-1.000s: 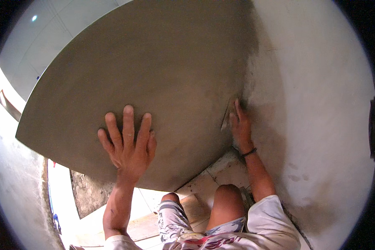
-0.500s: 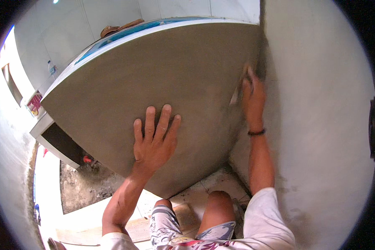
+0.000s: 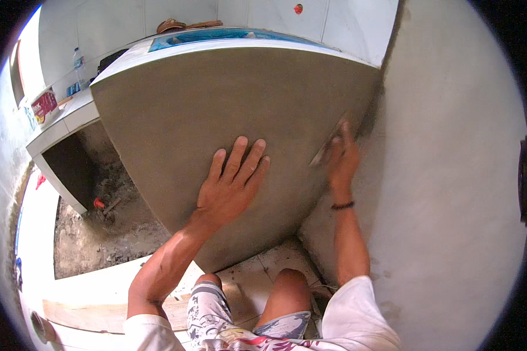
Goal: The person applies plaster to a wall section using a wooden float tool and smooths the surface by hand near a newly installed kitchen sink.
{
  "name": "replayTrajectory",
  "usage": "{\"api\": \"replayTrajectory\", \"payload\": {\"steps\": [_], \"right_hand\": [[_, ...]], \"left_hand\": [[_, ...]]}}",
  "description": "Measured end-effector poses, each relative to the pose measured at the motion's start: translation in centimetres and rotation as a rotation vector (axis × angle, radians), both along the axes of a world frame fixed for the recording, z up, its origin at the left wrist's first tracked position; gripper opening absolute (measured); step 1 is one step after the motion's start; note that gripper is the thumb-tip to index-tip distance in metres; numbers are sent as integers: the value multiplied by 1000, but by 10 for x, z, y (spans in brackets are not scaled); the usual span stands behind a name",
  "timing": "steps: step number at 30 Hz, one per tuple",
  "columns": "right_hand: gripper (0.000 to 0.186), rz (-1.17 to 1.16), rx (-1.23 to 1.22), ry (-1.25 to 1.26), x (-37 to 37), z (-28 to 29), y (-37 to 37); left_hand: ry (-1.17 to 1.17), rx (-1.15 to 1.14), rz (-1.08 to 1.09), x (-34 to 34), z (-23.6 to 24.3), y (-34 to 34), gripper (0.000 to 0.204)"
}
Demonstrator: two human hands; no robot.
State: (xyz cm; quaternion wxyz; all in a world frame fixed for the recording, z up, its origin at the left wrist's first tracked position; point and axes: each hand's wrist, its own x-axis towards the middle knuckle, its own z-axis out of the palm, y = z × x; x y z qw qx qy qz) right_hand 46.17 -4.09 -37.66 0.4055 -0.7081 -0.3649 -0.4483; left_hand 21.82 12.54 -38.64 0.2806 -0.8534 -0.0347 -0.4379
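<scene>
A smooth grey-brown plastered panel (image 3: pixel 175 111) stands in front of me. My left hand (image 3: pixel 228 187) lies flat against its middle, palm down, with the fingers stretched upward. Near the panel's right side, my right hand (image 3: pixel 344 161), a dark bracelet at its wrist, is closed on a thin flat-bladed tool (image 3: pixel 318 158) resembling a trowel. The blade is tilted and seems to be against the plaster. Motion blurs it, and the fingers hide its grip.
A pale wall (image 3: pixel 445 146) meets the panel at right. Behind the panel's white top edge is a blue basin (image 3: pixel 216 37). At left, a tiled counter (image 3: pixel 79 117) bears a white-and-red tub (image 3: pixel 44 108) and a plastic bottle (image 3: pixel 79 67). A wooden board (image 3: pixel 82 316) lies on the floor.
My right hand has moved down and left with the tool, away from the corner. My left hand stays flat, slightly farther right on the panel. The view has shifted, showing more counter.
</scene>
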Motion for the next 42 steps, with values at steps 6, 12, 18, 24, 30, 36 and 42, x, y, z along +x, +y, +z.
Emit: {"api": "replayTrajectory", "payload": {"steps": [6,12,18,24,30,36,42], "right_hand": [[41,-107,-159,-179,-27,70,18],[48,-88,52,-45,20,-21,-5],[48,-23,-161,-48,-67,69,24],[43,72,166,184,39,-24,-35],[46,167,39,386,-40,-57,-10],[46,54,102,85,20,84,-30],[52,20,199,330,16,-124,-57]], "left_hand": [[-15,-16,-30,-2,-2,-3,43],[43,-130,-153,-1,2,-10,43],[54,-280,-248,-28,18,-7,49],[-33,-239,-86,-24,37,-16,50],[-69,-58,57,-17,34,-4,48],[-83,45,102,-18,33,-11,47],[-85,101,123,-7,30,-25,49]]}}
